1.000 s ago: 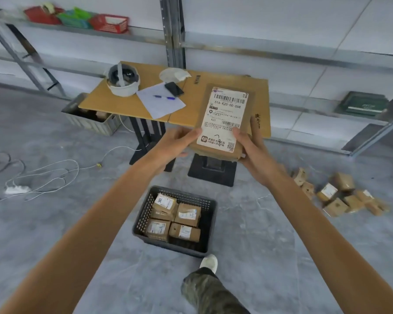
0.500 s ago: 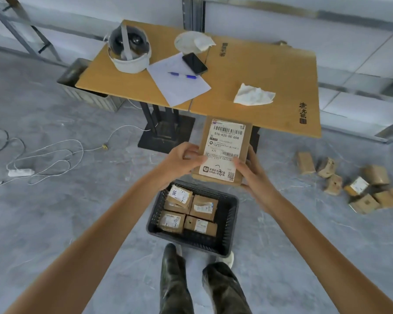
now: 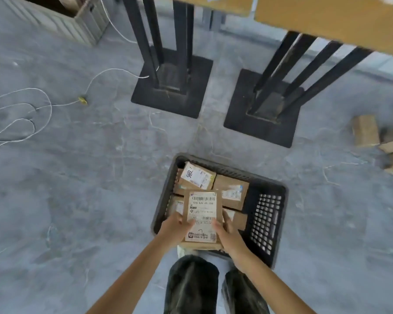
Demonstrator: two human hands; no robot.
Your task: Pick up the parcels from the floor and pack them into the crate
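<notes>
Labelled parcel (image 3: 202,214): we are clamping it, left hand (image 3: 174,227) and right hand (image 3: 228,232) each in closed grip, over crate (image 3: 266,219). Risk: uneven packed parcels (image 3: 231,189) beneath the grip possibly tipping it.

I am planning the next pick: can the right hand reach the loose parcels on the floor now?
Probably not yet. The right hand holds the labelled parcel over the crate with the left hand, and the loose parcels lie far to its right. Bare floor lies between.

parcel (image 3: 202,215) brown, white label — crate (image 3: 267,223) dark grey lattice | floor (image 3: 77,189) mottled grey
</notes>
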